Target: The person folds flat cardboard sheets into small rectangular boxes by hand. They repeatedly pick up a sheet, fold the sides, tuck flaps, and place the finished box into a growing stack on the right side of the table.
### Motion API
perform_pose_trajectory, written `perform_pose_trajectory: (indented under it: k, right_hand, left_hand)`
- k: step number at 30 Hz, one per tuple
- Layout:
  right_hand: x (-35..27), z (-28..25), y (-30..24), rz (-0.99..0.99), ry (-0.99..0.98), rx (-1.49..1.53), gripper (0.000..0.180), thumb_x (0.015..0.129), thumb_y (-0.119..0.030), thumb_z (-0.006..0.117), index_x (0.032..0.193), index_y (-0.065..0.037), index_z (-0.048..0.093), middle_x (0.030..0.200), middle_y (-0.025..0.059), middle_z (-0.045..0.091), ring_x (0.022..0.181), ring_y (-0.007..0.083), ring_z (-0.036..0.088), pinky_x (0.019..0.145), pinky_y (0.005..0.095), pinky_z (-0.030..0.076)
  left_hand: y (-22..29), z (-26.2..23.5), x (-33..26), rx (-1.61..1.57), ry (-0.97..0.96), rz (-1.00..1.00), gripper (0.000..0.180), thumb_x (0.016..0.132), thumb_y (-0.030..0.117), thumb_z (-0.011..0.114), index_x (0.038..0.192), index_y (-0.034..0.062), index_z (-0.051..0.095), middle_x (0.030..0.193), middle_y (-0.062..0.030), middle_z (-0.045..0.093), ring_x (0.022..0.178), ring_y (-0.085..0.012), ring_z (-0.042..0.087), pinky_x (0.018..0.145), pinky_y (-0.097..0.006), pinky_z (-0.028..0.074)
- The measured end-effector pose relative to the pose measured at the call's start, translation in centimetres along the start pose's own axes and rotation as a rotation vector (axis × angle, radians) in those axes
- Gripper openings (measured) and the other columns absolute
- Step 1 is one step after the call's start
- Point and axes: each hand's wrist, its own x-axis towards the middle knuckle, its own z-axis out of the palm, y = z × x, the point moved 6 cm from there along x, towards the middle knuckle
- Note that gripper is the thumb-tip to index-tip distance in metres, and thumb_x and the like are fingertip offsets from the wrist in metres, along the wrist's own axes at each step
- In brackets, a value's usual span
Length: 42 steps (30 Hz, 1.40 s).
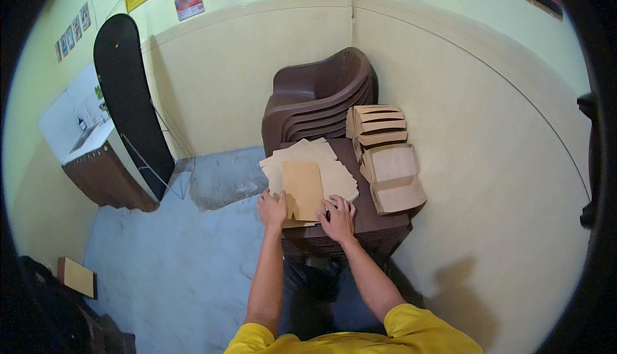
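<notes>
A flat tan cardboard sheet point(303, 183) lies on top of a loose, fanned pile of paler cardboard sheets point(339, 177). The pile rests on a brown woven-look plastic table point(369, 225). At the sheet's left edge is my left hand point(272, 210), its thumb beside the edge and apart from the fingers. Opposite it, my right hand point(338, 217) has its thumb by the sheet's lower right edge. The right fingers are spread over the pile. Neither hand visibly grips anything, though the undersides of the fingers are hidden.
Right of the pile sits an open folded cardboard box point(393, 177), with several nested boxes point(379, 124) behind it. Stacked brown plastic chairs point(318, 93) stand beyond the table. An ironing board point(128, 97) leans at the left near a sink cabinet point(106, 174). The wall is close on the right.
</notes>
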Motion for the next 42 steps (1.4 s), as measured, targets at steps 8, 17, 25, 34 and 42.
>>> perform_pose_trajectory:
  k: [8,17,25,34,42]
  right_hand:
    - [-0.3,1.3,0.0,-0.048,-0.247,-0.16,0.072,0.089,-0.056,0.073,0.146,-0.012,0.066,0.164,0.0146,0.048,0.153,0.0356,0.037,0.124,0.0665,0.016]
    - [-0.9,-0.8,3.5,0.111,0.223,0.415,0.054,0.085,-0.017,0.076,0.135,-0.001,0.065,0.137,0.0205,0.065,0.135,0.0338,0.056,0.112,0.0471,0.046]
    - [0.4,1.0,4.4,0.251,0.236,0.263,0.048,0.084,-0.01,0.078,0.13,-0.003,0.068,0.111,0.0134,0.076,0.097,0.0265,0.072,0.089,0.0399,0.058]
    - [4.7,0.8,4.1,0.524,0.03,0.34,0.06,0.075,-0.011,0.083,0.131,0.005,0.071,0.11,0.0207,0.08,0.104,0.0357,0.077,0.097,0.0436,0.059]
    - [5.9,2.5,4.5,0.472,-0.195,0.162,0.059,0.082,-0.007,0.074,0.139,0.008,0.068,0.115,0.025,0.078,0.11,0.0365,0.076,0.1,0.0423,0.058]
  left_hand:
    - [6.5,2.0,-7.2,-0.365,-0.286,0.695,0.054,0.103,0.048,0.066,0.142,0.0109,0.071,0.15,-0.0204,0.062,0.139,-0.0395,0.054,0.119,-0.052,0.04]
    - [5.6,5.1,-6.8,0.035,-0.327,0.786,0.056,0.095,0.058,0.072,0.135,0.0182,0.076,0.155,-0.0106,0.062,0.154,-0.0386,0.045,0.127,-0.067,0.025]
    - [6.2,5.0,-5.1,0.14,-0.285,0.739,0.03,0.1,0.037,0.068,0.116,0.0148,0.08,0.127,-0.0059,0.074,0.125,-0.0313,0.064,0.108,-0.052,0.051]
    - [8.3,6.1,-2.4,0.137,-0.056,0.777,0.02,0.101,0.027,0.065,0.108,0.0139,0.079,0.11,-0.0085,0.073,0.095,-0.0357,0.073,0.084,-0.049,0.06]
    - [9.1,6.9,-1.6,0.181,-0.047,0.701,0.023,0.104,0.026,0.061,0.113,0.0121,0.076,0.106,-0.0118,0.072,0.091,-0.038,0.073,0.081,-0.052,0.059]
